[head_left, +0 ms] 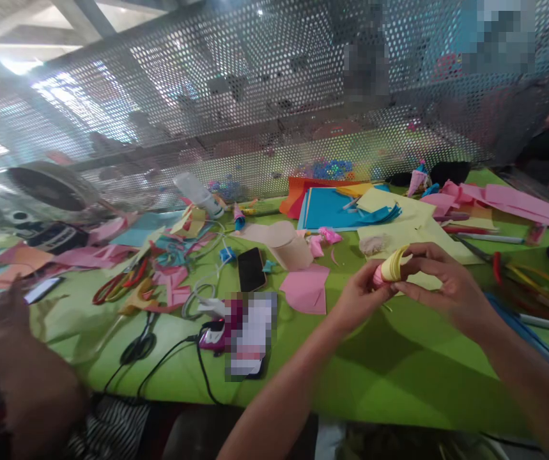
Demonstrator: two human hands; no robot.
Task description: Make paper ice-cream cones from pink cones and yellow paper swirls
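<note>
Both of my hands hold a small roll of yellow and pink paper (392, 266) above the green table. My left hand (363, 291) pinches its pink end. On the yellow end, the curled fingers of my right hand (432, 275) grip the layered edge. Just behind the roll lie pale yellow sheets (415, 223) and a blue paper stack (326, 207). To the left of my hands are a cut pink piece of paper (307, 289), a beige paper piece (287, 246) and small bright pink paper bits (324, 238).
Scissors (542, 284) lie on the right, other red-handled scissors (121, 281) on the left. Phones (251, 269), a purple glue gun (214, 335) and cords spread over the green table (379, 383). A co-worker's arm (25, 358) reaches in at left. Perforated metal mesh (255, 115) stands behind.
</note>
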